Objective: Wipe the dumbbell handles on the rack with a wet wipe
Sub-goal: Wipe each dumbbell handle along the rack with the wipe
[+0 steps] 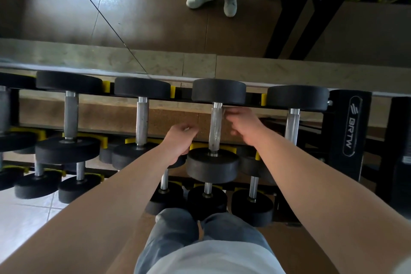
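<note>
A dumbbell with a knurled steel handle (pixel 215 127) and black round heads lies on the top shelf of the rack (pixel 347 124). My right hand (pixel 241 123) is just right of that handle near its far end, blurred, fingers curled. A pale bit of wet wipe (pixel 225 109) shows at its fingertips against the handle. Left of the same handle, my left hand (pixel 181 138) hovers with fingers loosely curled, and nothing shows in it. It does not touch the handle.
More dumbbells lie on the top shelf to the left (pixel 142 118) and right (pixel 293 124). Smaller ones (pixel 208 193) fill the lower shelves. A mirror (pixel 155 18) behind the rack reflects the floor and shoes. A black upright post stands at the right.
</note>
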Demonstrator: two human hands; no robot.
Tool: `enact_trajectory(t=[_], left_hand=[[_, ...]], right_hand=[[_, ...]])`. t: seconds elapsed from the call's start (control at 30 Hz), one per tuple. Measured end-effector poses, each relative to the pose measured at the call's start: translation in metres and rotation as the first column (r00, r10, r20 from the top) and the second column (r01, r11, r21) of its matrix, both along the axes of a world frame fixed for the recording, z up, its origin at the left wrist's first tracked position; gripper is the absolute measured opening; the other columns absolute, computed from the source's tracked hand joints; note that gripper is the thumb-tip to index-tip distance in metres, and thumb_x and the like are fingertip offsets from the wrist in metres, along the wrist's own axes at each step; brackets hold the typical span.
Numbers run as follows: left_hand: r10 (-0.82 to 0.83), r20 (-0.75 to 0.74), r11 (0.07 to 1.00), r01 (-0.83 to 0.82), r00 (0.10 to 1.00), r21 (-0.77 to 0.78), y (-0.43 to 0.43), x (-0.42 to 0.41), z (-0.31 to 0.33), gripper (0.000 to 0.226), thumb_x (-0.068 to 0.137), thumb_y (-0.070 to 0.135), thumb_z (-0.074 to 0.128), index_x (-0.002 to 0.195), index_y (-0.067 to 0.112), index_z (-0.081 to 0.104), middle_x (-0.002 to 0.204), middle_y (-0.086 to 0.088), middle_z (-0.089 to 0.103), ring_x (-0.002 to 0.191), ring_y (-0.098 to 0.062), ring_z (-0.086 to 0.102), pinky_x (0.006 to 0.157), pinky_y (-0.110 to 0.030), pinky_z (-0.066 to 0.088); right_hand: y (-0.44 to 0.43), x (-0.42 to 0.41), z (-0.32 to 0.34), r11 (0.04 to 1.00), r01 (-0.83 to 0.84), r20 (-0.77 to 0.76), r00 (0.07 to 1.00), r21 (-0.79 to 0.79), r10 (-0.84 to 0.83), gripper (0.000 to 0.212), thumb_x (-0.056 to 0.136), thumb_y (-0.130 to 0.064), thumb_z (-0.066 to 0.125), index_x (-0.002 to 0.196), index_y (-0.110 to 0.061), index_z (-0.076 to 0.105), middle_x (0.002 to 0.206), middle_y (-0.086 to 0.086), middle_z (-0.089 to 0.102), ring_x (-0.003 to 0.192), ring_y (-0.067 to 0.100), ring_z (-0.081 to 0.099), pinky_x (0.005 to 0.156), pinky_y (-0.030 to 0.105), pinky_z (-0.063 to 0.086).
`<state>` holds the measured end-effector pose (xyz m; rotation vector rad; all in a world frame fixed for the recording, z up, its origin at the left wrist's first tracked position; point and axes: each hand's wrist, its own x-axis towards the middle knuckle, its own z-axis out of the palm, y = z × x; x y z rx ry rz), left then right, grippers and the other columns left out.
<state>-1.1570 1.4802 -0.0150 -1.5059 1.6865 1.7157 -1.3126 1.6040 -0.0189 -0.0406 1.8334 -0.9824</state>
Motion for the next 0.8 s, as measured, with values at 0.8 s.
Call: enact_trajectory(t=[0.8], left_hand=[[-0.126, 0.073, 0.99, 0.121, 0.989, 0.07, 0.004, -0.005, 0.004, 0.019, 0.103, 0.032, 0.055, 0.105, 0.021, 0.07, 0.087, -0.004, 0.06, 0.075, -0.018, 0.051, 0.076, -0.036, 0.044]], right_hand=[[0.01, 0.008, -0.01, 0.979, -0.19, 0.203, 0.964, 0.071, 0.172, 0.032, 0.101, -0.005, 0.049, 0.124, -0.021, 0.064, 0.09, 0.006, 0.063, 0.064, 0.014, 0.05, 0.055, 0.027, 0.043]])
